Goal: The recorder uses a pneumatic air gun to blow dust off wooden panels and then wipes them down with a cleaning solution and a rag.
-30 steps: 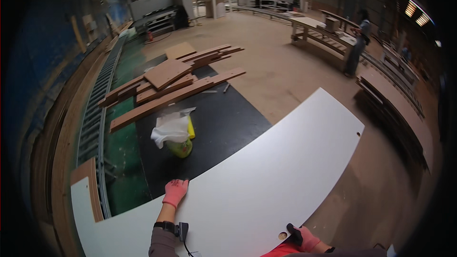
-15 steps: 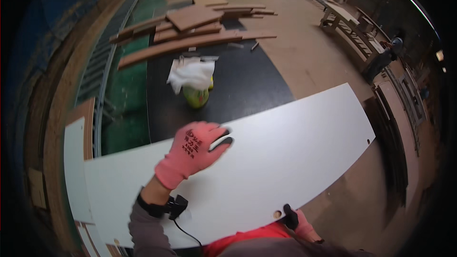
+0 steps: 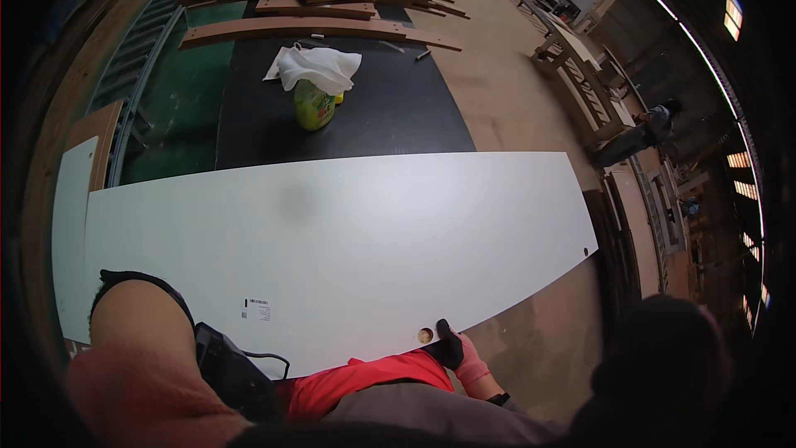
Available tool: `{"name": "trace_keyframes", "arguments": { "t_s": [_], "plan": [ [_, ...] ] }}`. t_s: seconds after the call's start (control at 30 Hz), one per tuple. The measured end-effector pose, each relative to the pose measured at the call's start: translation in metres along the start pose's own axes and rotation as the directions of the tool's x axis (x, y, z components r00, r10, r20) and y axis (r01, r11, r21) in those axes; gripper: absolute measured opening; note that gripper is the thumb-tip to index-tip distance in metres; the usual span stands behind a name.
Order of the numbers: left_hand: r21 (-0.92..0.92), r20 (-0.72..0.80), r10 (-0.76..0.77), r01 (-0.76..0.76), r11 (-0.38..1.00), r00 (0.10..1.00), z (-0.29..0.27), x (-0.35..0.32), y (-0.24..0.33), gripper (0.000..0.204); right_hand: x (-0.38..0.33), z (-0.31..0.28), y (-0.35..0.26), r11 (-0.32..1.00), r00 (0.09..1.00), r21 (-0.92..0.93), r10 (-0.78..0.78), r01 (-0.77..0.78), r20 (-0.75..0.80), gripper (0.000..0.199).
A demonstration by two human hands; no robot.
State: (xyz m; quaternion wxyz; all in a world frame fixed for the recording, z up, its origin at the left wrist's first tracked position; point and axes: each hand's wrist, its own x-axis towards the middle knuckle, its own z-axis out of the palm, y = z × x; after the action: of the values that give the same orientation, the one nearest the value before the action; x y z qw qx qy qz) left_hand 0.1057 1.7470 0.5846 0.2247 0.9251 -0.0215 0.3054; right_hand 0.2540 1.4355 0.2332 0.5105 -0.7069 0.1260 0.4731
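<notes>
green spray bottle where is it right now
In the head view the green spray bottle stands upper left of centre on the black mat, under a white cloth, beyond the white panel.

Small white label (image 3: 257, 309) on panel (image 3: 348, 232) (near edge).

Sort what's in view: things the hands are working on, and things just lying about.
In hand:
- white panel
- right hand, gripping the panel's near edge by a round hole
- left hand, raised close to the camera

Lying about:
- yellow-green bottle under a white cloth
- brown boards
</notes>
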Motion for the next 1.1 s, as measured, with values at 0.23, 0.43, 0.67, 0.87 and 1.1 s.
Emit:
{"name": "trace_keyframes", "arguments": {
  "t_s": [0.23,0.43,0.67,0.87,1.1],
  "plan": [
    [0.076,0.045,0.042,-0.046,0.996,0.998,-0.016,-0.042,0.014,0.026,-0.028,0.026,-0.032,0.938,0.985,-0.310,-0.171,0.154,-0.026,0.049],
    [0.089,0.096,0.178,-0.187,0.978,0.979,-0.019,-0.044,0.006,0.025,-0.019,0.027,-0.025,0.915,0.999,0.402,0.011,-0.025,0.036,0.032],
    [0.200,0.127,0.171,-0.194,0.960,0.977,-0.031,-0.031,0.011,0.023,-0.006,0.038,-0.019,0.885,0.989,0.457,-0.133,0.087,0.071,0.034],
    [0.355,0.125,0.054,-0.096,0.930,0.991,-0.045,-0.026,0.027,0.023,-0.016,0.039,-0.035,0.957,0.993,0.289,-0.026,-0.008,0.111,0.038],
    [0.059,0.199,-0.187,0.179,0.982,0.962,0.054,-0.048,-0.100,0.023,-0.008,0.017,-0.050,0.905,0.999,-0.423,-0.037,0.038,0.012,0.044]
  ]
}}
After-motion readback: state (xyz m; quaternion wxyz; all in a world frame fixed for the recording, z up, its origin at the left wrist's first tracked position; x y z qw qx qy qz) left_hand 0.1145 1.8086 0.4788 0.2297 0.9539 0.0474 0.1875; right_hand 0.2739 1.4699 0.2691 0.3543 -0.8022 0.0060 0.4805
